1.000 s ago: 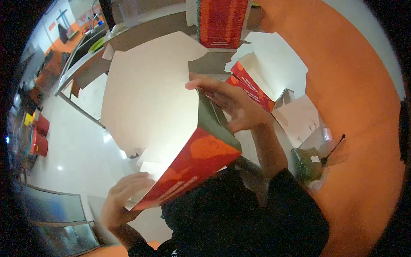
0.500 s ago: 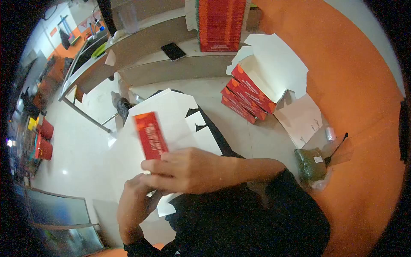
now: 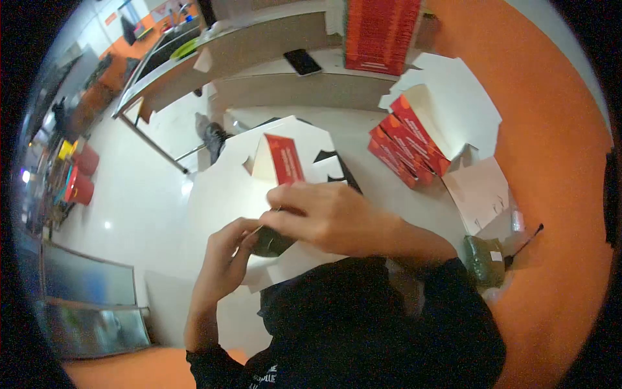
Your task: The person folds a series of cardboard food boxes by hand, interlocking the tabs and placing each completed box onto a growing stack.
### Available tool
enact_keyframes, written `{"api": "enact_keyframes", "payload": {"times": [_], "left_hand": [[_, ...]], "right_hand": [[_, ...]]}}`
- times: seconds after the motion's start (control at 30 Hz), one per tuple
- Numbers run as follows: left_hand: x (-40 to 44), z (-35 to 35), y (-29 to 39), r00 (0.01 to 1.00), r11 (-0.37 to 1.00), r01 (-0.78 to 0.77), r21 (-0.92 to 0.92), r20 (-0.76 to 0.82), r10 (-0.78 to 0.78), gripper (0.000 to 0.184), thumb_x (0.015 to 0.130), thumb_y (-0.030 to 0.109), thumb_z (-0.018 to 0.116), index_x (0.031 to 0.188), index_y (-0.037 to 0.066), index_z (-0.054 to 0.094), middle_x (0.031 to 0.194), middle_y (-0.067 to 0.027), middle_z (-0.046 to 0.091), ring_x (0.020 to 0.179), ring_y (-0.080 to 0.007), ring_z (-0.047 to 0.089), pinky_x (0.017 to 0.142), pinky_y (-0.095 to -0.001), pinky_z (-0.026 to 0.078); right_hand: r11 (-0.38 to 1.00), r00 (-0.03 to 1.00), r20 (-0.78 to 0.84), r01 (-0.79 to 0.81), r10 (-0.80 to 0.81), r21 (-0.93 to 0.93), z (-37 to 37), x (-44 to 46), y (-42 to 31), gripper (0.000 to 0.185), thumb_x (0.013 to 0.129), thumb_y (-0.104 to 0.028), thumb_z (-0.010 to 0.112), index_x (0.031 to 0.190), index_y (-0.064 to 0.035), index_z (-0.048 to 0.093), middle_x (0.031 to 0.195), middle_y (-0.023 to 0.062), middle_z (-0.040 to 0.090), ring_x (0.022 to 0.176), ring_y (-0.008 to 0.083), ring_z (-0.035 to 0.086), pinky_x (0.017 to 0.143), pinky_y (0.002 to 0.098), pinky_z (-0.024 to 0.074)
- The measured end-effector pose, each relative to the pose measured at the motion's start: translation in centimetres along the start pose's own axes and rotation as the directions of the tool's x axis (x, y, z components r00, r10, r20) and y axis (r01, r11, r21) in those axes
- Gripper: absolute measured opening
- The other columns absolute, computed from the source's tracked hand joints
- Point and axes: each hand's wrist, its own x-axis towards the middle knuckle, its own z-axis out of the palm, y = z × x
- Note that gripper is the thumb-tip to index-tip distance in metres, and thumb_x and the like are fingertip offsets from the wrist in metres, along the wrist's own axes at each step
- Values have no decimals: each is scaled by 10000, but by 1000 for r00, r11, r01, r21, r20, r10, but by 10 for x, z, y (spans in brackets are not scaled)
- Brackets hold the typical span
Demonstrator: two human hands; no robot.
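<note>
Likely a food shop's back area: takeaway cartons [image 3: 382, 35], a sink counter [image 3: 170, 48].

The right hand [image 3: 324, 217] reaches in from the right, fingers bent, close to the pinching left hand [image 3: 227, 256].

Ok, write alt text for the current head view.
A person's left hand and right hand hold a partly folded red-and-white carton. More cartons are piled at right; a red stack and phone rest on a step beyond.

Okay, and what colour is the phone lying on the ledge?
The phone is black, seen best in the current head view.
</note>
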Motion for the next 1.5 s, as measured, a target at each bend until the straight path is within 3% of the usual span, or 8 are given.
{"api": "enact_keyframes", "payload": {"times": [0.17, 0.4, 0.57, 0.77, 0.87, 0.9, 1.0, 1.5], "left_hand": [[3, 0, 4, 1000, 998, 20, -62, -12, -21, 179, 858, -58, 504, 1025, -42, 566, 835, -164, 631, 788, -236, 640, 728, -302, 496], [4, -7, 11, 989, 984, -145, 105, -5, 146, 199, 859, -39, 512, 1048, -43, 573, 884, -153, 641, 792, -213, 634, 732, -299, 503], [8, -11, 8, 883, 925, -99, -366, -462, -88, 292, 842, -39, 503, 1131, -53, 533, 983, -100, 590, 858, -152, 591, 732, -264, 505], [19, 2, 28, 881, 568, -293, -769, -448, -153, 345, 855, -33, 471, 1197, -69, 442, 1210, -171, 491, 1058, -220, 526, 891, -344, 464], [17, 5, 13, 800, 742, -290, -605, -578, -159, 357, 891, 0, 473, 1239, -61, 419, 1227, -174, 488, 1092, -263, 515, 928, -374, 439], [21, 3, 9, 742, 983, -186, 2, -655, 141, 354, 918, 44, 481, 1254, -50, 420, 1215, -168, 504, 1078, -275, 533, 901, -384, 457], [17, -3, 20, 849, 512, -326, -795, -484, -211, 333, 935, 75, 471, 1245, -40, 440, 1195, -168, 520, 1050, -263, 552, 880, -396, 468], [39, 2, 25, 828, 649, -360, -670, -550, -109, 380, 929, 111, 487, 1277, -27, 421, 1140, -164, 558, 1001, -243, 587, 827, -357, 500]], "right_hand": [[991, 985, -147, -103, 90, -83, -3, 1, -5, 252, 768, -122, 554, 1008, -44, 561, 1020, 110, 539, 840, 242, 610, 669, 341, 531], [993, 954, 280, -102, 112, -51, -15, 6, -8, 331, 742, -132, 603, 1065, -56, 615, 1149, 111, 530, 926, 239, 604, 722, 350, 518], [962, 962, -274, -68, -7, -264, -2, 7, -15, 329, 748, -183, 645, 1061, -85, 616, 1215, 159, 499, 1002, 292, 530, 845, 440, 426], [987, 908, -418, -40, -29, -154, 53, 2, -15, 457, 713, -291, 758, 1088, -83, 600, 1185, 135, 536, 1069, 287, 509, 948, 520, 381], [989, 892, -450, -25, -44, -145, 48, 4, -1, 557, 710, -314, 757, 1161, -57, 557, 1226, 159, 518, 1126, 313, 495, 967, 528, 370], [992, 892, -450, -6, -53, -130, 44, 3, 1, 582, 712, -318, 754, 1181, -48, 542, 1242, 168, 510, 1145, 323, 488, 972, 531, 367], [999, 883, -466, 47, -54, -27, 37, 2, 7, 587, 715, -315, 751, 1174, -27, 525, 1296, 208, 480, 1183, 369, 477, 986, 514, 370], [964, 929, -296, 165, -222, -207, 13, 16, 23, 338, 710, -271, 700, 908, -14, 605, 1158, 173, 520, 1094, 399, 489, 891, 498, 448]]}}
